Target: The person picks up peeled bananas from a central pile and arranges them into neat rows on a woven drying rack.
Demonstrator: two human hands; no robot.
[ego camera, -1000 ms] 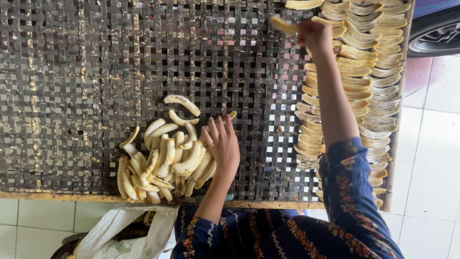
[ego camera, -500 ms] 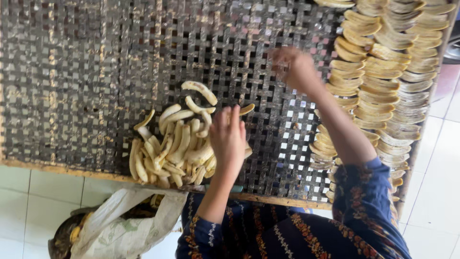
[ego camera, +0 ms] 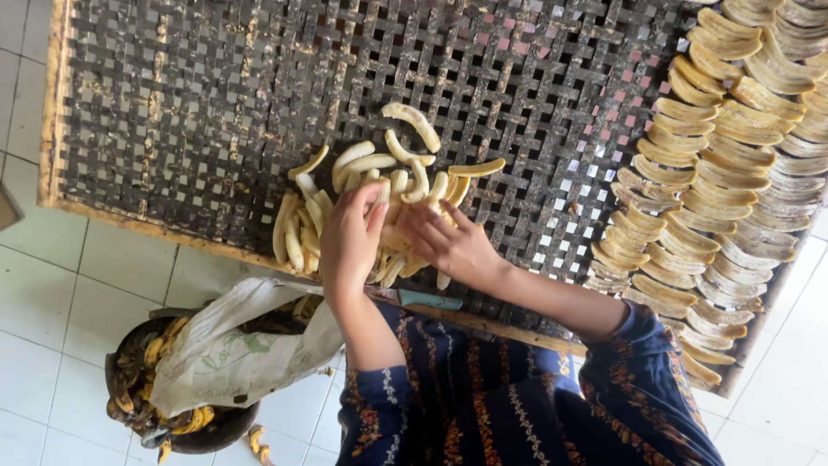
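Both hands are down in the pile of peeled bananas (ego camera: 379, 203) now, right at the near edge of the woven drying rack (ego camera: 172, 103). The left hand (ego camera: 349, 237) is curled over the near side of the pile, fingers bent and closed around one pale banana, thumb tucked under. The right hand (ego camera: 448, 242) lies beside it, fingers spread and half open, resting on the fruit; whether it grips a piece underneath I cannot tell, the palm hides it.

Over along the right edge of the rack, flattened banana slices (ego camera: 724, 164) sit in overlapping rows, neat as roof tiles. The middle and far left of the lattice show only dark weave.

Below the rack's wooden rim, on the white tiled floor (ego camera: 52, 293), a dark basket (ego camera: 138, 397) holds banana peels under a crumpled pale bag (ego camera: 233, 354).

To do this well, I'd say: take one banana at a time from the top of the heap, not from underneath, so the soft pieces don't bruise or roll off the near rim. Keep the grip light, and let the free hand steady the pile while the other lifts.
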